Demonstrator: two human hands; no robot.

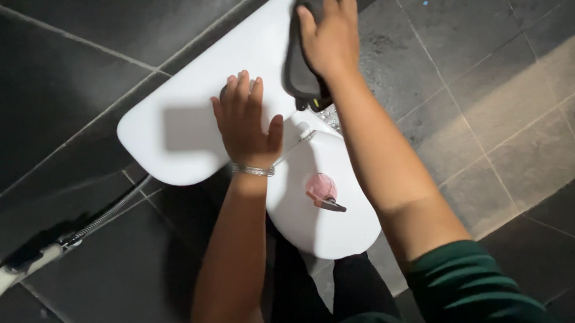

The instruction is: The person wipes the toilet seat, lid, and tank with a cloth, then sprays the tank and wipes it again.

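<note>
My left hand (246,123) lies flat, fingers apart, on the lid of a white toilet tank (182,108), near the flush button. My right hand (329,38) presses a dark grey cloth (300,70) onto the right part of the same lid. Below the tank, the closed white toilet seat lid (303,219) carries a pink spray bottle (322,191) with a dark trigger. My left wrist wears a silver bracelet (253,171).
Dark tiled wall and floor surround the toilet. A white hand sprayer (2,280) with a metal hose (102,218) hangs at the lower left. Lighter floor tiles lie at the right.
</note>
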